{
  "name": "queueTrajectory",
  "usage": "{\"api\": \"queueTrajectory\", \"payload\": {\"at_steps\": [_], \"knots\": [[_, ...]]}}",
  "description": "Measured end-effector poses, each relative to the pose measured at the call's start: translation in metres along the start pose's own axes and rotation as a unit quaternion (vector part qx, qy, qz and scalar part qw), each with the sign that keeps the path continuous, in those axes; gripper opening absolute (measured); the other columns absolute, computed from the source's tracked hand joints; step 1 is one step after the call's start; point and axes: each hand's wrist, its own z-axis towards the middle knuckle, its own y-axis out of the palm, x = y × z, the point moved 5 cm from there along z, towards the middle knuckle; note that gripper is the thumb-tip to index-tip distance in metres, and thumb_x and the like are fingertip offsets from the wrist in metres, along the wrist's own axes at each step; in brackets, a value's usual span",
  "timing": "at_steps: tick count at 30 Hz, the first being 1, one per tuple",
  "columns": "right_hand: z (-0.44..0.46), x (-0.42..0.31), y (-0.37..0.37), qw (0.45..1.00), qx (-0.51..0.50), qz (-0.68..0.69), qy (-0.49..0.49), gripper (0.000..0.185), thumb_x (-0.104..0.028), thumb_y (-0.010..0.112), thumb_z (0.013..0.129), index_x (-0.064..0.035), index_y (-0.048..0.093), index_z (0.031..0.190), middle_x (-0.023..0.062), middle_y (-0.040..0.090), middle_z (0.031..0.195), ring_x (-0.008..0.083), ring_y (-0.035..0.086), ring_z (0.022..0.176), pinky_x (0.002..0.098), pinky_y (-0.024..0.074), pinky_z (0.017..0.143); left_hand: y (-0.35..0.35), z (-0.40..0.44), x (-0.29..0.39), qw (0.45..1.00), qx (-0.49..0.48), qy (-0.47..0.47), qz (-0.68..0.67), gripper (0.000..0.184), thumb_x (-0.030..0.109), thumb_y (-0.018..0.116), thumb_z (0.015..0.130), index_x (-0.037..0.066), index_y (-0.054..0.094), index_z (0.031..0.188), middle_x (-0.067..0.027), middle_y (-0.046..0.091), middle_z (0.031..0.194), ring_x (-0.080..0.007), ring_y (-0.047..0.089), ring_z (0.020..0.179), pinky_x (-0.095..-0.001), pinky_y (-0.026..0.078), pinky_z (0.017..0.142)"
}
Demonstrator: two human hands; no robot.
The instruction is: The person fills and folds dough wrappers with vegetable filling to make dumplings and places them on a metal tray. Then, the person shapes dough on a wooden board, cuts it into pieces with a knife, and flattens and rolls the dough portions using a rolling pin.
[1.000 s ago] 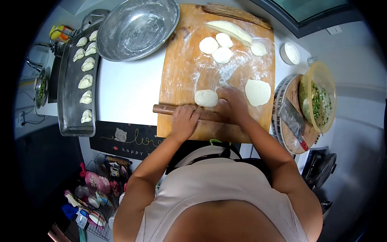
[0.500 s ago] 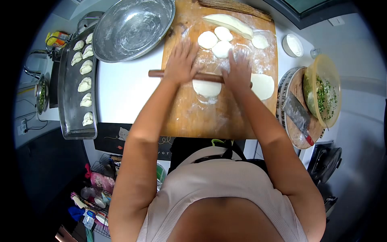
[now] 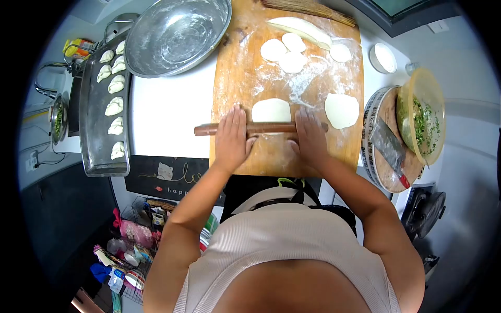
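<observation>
A wooden rolling pin [image 3: 270, 127] lies crosswise over the near part of a flattened dough piece [image 3: 271, 110] on the floured wooden board [image 3: 235, 62]. My left hand [image 3: 233, 136] rests flat over the pin's left part, fingers stretched forward. Over its right part lies my right hand [image 3: 310, 134], also with straight fingers and palm down. A rolled-out dough sheet [image 3: 342, 110] sits right of my right hand. Farther back are several small dough rounds [image 3: 292, 62] and a long dough strip [image 3: 300, 30].
A large metal bowl [image 3: 177, 36] stands at the back left, beside a dark tray [image 3: 99, 146] of dumplings. To the right are a white bowl [image 3: 383, 58], a cleaver [image 3: 389, 146] on a round board and a yellowish bowl [image 3: 441, 120] with chopped greens. A brush [image 3: 313, 10] lies behind.
From a second ago, both hands have pushed the rolling pin forward over the dough, then drawn it back toward me. The dough piece under it looks wider and flatter.
</observation>
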Motion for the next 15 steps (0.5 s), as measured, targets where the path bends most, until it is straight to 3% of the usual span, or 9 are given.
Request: {"api": "queueTrajectory", "payload": {"at_steps": [5, 9, 11, 14, 15], "knots": [[0.045, 0.011, 0.009, 0.997, 0.037, 0.073, 0.012, 0.064, -0.029, 0.072, 0.078, -0.0027, 0.047, 0.131, 0.0211, 0.047, 0.135, 0.0371, 0.046, 0.123, 0.0448, 0.0372, 0.104, 0.014, -0.011, 0.005, 0.998, 0.055, -0.006, -0.042, 0.051, 0.016, 0.067, 0.076, 0.001, 0.053, 0.122, -0.0151, 0.055, 0.127, -0.0305, 0.048, 0.123, -0.0432, 0.033, 0.106], [0.101, 0.002, 0.015, 0.986, -0.111, 0.102, 0.066, 0.045, -0.026, 0.076, 0.074, -0.0053, 0.061, 0.111, 0.0151, 0.059, 0.121, 0.0322, 0.055, 0.113, 0.0418, 0.0437, 0.095, 0.007, -0.009, 0.004, 0.993, 0.106, 0.025, -0.049, 0.042, 0.005, 0.07, 0.067, 0.006, 0.057, 0.107, -0.0102, 0.062, 0.113, -0.0292, 0.056, 0.111, -0.0425, 0.039, 0.097], [0.116, 0.004, 0.014, 0.965, -0.199, 0.127, 0.116, 0.036, -0.025, 0.077, 0.074, -0.0063, 0.065, 0.102, 0.0135, 0.064, 0.112, 0.0309, 0.059, 0.106, 0.0413, 0.0458, 0.09, 0.004, -0.014, -0.002, 0.994, 0.089, 0.041, -0.044, 0.042, 0.004, 0.069, 0.067, 0.006, 0.057, 0.107, -0.0104, 0.061, 0.115, -0.0289, 0.056, 0.113, -0.0422, 0.039, 0.097], [0.123, 0.028, 0.02, 0.944, -0.107, 0.222, 0.219, 0.028, -0.024, 0.078, 0.074, -0.0078, 0.067, 0.093, 0.0118, 0.068, 0.102, 0.0277, 0.062, 0.101, 0.0399, 0.0468, 0.088, -0.002, -0.025, -0.007, 0.997, 0.028, 0.041, -0.056, 0.043, 0.013, 0.066, 0.075, 0.005, 0.054, 0.115, -0.014, 0.056, 0.126, -0.0314, 0.05, 0.121, -0.0437, 0.034, 0.102], [0.125, 0.034, 0.024, 0.938, -0.101, 0.236, 0.235, 0.03, -0.023, 0.077, 0.075, -0.0093, 0.066, 0.1, 0.0114, 0.068, 0.103, 0.0274, 0.063, 0.098, 0.0394, 0.0471, 0.087, -0.01, -0.023, -0.004, 0.997, 0.022, 0.033, -0.068, 0.045, 0.018, 0.064, 0.078, 0.004, 0.053, 0.119, -0.0155, 0.054, 0.129, -0.0322, 0.047, 0.124, -0.0441, 0.033, 0.103]]}}
